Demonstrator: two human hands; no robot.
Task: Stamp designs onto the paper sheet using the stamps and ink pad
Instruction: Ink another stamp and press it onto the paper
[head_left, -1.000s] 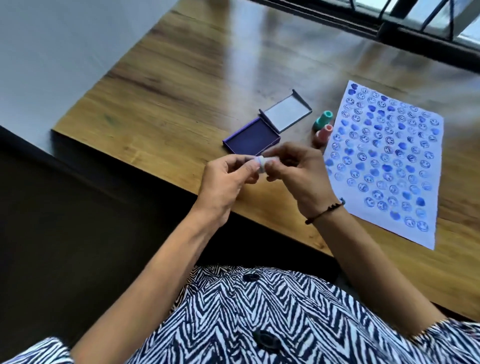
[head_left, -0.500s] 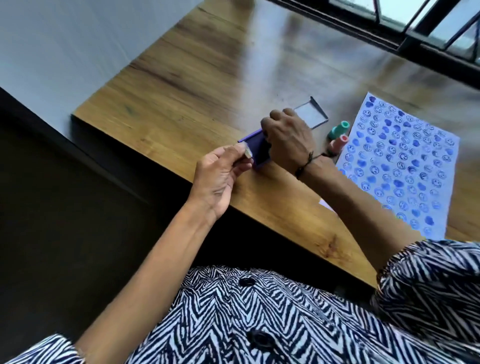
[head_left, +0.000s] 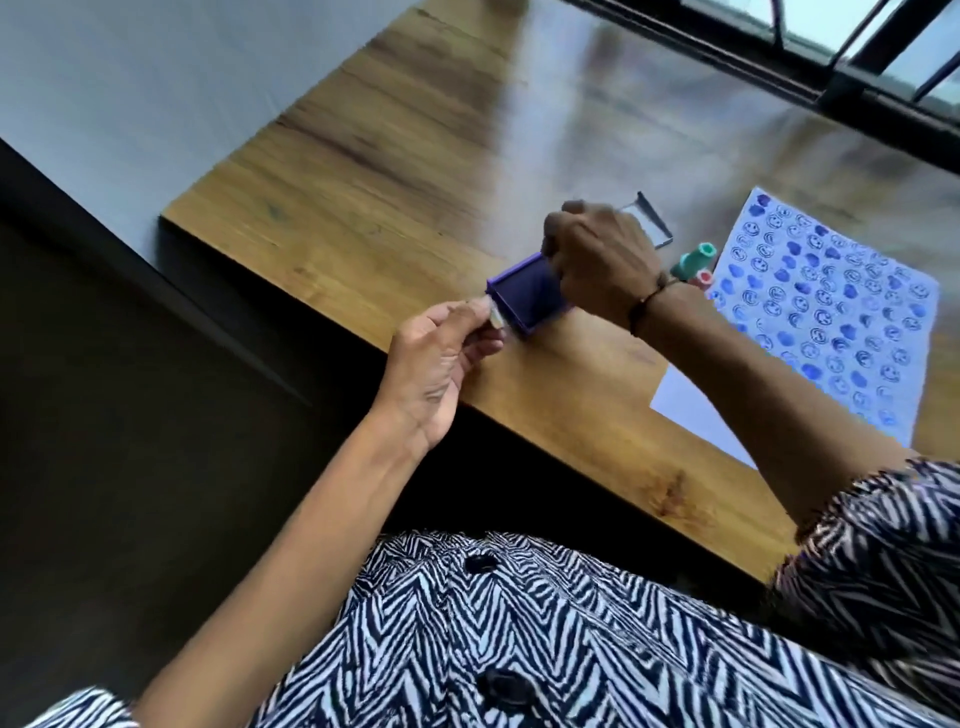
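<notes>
Stamping nearly done: paper sheet (head_left: 826, 317) almost filled with blue prints.
My right hand (head_left: 602, 260) closes over the ink pad (head_left: 527, 304), its load hidden; my left hand (head_left: 441, 358) pinches a small cap (head_left: 496, 318).

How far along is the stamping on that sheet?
Nearly done: the paper sheet is covered in blue smileys and hearts, with only its near corner bare. Now the right hand is over the open ink pad, while the left hand pinches a small pale piece. Two stamps lie idle.

Left hand (head_left: 434, 364) pinching; right hand (head_left: 602, 260) fisted, knuckles up.
</notes>
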